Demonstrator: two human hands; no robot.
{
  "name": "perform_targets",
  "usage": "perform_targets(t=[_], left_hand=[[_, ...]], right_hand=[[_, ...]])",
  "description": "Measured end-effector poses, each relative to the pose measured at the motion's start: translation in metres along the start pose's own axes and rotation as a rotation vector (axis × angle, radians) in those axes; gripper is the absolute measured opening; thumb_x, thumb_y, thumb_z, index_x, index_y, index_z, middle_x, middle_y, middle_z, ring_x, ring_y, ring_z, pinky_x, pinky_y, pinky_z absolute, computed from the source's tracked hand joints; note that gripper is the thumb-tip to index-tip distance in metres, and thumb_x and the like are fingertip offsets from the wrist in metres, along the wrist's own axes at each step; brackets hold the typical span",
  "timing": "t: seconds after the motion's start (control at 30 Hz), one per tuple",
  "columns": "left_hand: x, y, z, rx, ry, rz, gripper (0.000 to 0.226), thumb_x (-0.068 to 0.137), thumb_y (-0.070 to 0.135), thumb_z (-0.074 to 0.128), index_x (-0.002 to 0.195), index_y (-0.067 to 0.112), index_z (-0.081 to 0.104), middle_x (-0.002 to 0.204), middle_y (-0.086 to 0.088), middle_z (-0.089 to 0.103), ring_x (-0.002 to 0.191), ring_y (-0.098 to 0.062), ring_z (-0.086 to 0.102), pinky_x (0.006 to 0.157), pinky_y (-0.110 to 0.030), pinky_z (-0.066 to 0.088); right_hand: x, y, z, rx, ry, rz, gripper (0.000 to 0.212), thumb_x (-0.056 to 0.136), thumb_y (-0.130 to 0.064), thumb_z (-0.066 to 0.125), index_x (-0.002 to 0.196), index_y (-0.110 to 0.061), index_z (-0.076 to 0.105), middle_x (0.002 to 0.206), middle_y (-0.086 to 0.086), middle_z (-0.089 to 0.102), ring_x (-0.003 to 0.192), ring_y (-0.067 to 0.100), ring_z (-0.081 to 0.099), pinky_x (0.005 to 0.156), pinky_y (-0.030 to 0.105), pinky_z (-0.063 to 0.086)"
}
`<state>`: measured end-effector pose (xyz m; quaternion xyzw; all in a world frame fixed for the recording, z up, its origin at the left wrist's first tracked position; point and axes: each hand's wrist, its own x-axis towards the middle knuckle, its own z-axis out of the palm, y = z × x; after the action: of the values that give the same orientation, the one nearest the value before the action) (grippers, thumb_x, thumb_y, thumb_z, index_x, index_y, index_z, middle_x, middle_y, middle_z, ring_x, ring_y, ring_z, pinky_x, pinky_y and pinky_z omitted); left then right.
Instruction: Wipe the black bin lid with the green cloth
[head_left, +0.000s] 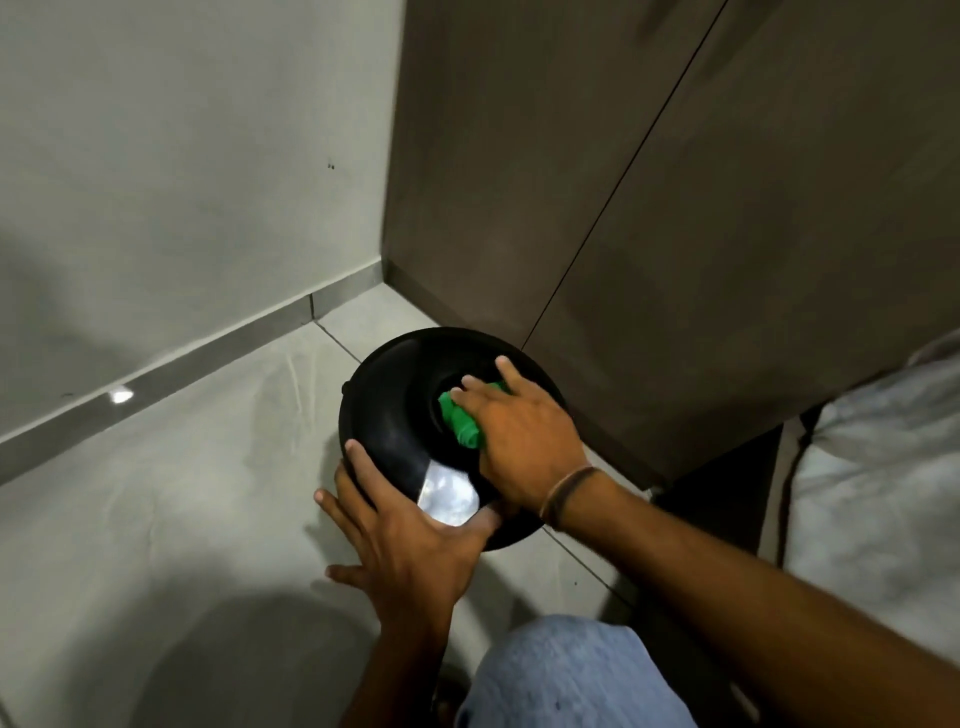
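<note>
The round black bin lid sits low near the floor in the corner, with a shiny silver patch on its near side. My right hand presses the bunched green cloth onto the lid's sunken centre; most of the cloth is hidden under my fingers. My left hand grips the lid's near rim, thumb on top by the silver patch and fingers spread over the edge. The bin body below the lid is hidden.
A brown cabinet stands just behind and right of the lid. A pale wall with a grey skirting runs along the left. Light floor tiles spread out on the left. My knee in light jeans is at the bottom.
</note>
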<state>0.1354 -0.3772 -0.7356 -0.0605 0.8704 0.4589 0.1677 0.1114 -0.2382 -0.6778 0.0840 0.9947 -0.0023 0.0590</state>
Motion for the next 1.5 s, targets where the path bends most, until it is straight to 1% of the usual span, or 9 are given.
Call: perform_targets(t=[0.2, 0.37, 0.6, 0.83, 0.97, 1.07, 1.27, 1.33, 1.5], left_hand=[[-0.003, 0.001, -0.004, -0.022, -0.019, 0.034, 0.17, 0.034, 0.086, 0.085, 0.166, 0.033, -0.008, 0.175, 0.007, 0.002, 0.164, -0.032, -0.011, 0.111, -0.088, 0.014], [0.001, -0.001, 0.001, -0.003, 0.017, 0.022, 0.149, 0.059, 0.049, 0.094, 0.165, 0.033, -0.009, 0.175, 0.003, 0.004, 0.164, -0.034, -0.01, 0.111, -0.089, 0.016], [-0.001, 0.001, -0.003, -0.021, -0.031, 0.036, 0.171, 0.034, 0.085, 0.087, 0.166, 0.032, -0.008, 0.176, 0.004, 0.001, 0.164, -0.033, -0.012, 0.112, -0.086, 0.014], [0.005, -0.011, 0.005, 0.044, 0.022, 0.08, 0.134, 0.082, 0.035, 0.085, 0.165, 0.033, -0.019, 0.177, 0.001, -0.011, 0.164, -0.029, -0.014, 0.123, -0.077, 0.013], [0.007, -0.003, 0.001, -0.028, -0.023, 0.001, 0.164, 0.045, 0.068, 0.094, 0.165, 0.035, -0.012, 0.175, 0.01, -0.003, 0.164, -0.031, -0.015, 0.115, -0.084, 0.012], [0.007, 0.001, 0.001, -0.002, -0.059, -0.016, 0.175, 0.03, 0.085, 0.087, 0.165, 0.037, -0.014, 0.177, 0.009, -0.003, 0.164, -0.034, -0.014, 0.113, -0.085, 0.013], [0.005, 0.0, -0.003, -0.049, -0.079, 0.003, 0.175, 0.027, 0.09, 0.084, 0.164, 0.039, -0.012, 0.176, 0.01, -0.001, 0.164, -0.035, -0.015, 0.111, -0.088, 0.012], [0.007, -0.001, -0.003, -0.043, -0.1, 0.007, 0.175, 0.026, 0.089, 0.085, 0.163, 0.041, -0.014, 0.176, 0.011, -0.003, 0.163, -0.035, -0.016, 0.111, -0.088, 0.011], [0.007, 0.001, -0.005, -0.019, -0.106, -0.004, 0.177, 0.026, 0.084, 0.088, 0.162, 0.042, -0.017, 0.176, 0.01, -0.004, 0.163, -0.035, -0.017, 0.11, -0.088, 0.01]], right_hand=[[-0.011, 0.04, -0.018, -0.028, -0.036, 0.153, 0.06, 0.092, -0.014, 0.056, 0.15, -0.028, 0.055, 0.158, -0.002, 0.055, 0.159, 0.032, 0.033, 0.131, 0.043, 0.023], [-0.032, -0.012, 0.007, 0.12, -0.052, -0.079, 0.065, 0.082, -0.026, 0.067, 0.147, -0.026, 0.061, 0.155, -0.001, 0.059, 0.156, 0.028, 0.04, 0.133, 0.036, 0.017], [0.003, 0.034, -0.015, 0.014, -0.005, 0.125, 0.07, 0.086, -0.007, 0.057, 0.153, -0.027, 0.053, 0.162, 0.001, 0.051, 0.157, 0.023, 0.037, 0.136, 0.037, 0.011], [-0.015, -0.055, 0.017, 0.231, -0.014, -0.222, 0.063, 0.089, -0.031, 0.061, 0.151, -0.031, 0.054, 0.163, -0.006, 0.049, 0.161, 0.027, 0.029, 0.13, 0.043, 0.019], [0.067, -0.061, -0.009, 0.129, -0.033, -0.207, 0.045, 0.089, -0.026, 0.061, 0.134, -0.024, 0.067, 0.14, 0.002, 0.069, 0.146, 0.03, 0.051, 0.121, 0.041, 0.04], [0.103, -0.033, -0.023, 0.231, -0.049, 0.034, 0.032, 0.092, -0.033, 0.058, 0.121, -0.024, 0.07, 0.123, 0.01, 0.074, 0.116, 0.037, 0.07, 0.094, 0.038, 0.054], [0.073, 0.075, -0.013, 0.466, -0.03, 0.572, 0.031, 0.096, -0.042, 0.061, 0.107, -0.015, 0.071, 0.116, 0.016, 0.076, 0.093, 0.032, 0.073, 0.08, 0.034, 0.058], [0.063, 0.084, -0.009, 0.504, -0.008, 0.597, 0.022, 0.097, -0.041, 0.062, 0.09, -0.021, 0.068, 0.109, 0.014, 0.078, 0.082, 0.026, 0.072, 0.076, 0.036, 0.06], [0.099, 0.017, -0.012, 0.316, 0.082, 0.266, 0.035, 0.095, -0.046, 0.061, 0.118, -0.023, 0.075, 0.123, 0.01, 0.076, 0.117, 0.037, 0.07, 0.1, 0.038, 0.054]])
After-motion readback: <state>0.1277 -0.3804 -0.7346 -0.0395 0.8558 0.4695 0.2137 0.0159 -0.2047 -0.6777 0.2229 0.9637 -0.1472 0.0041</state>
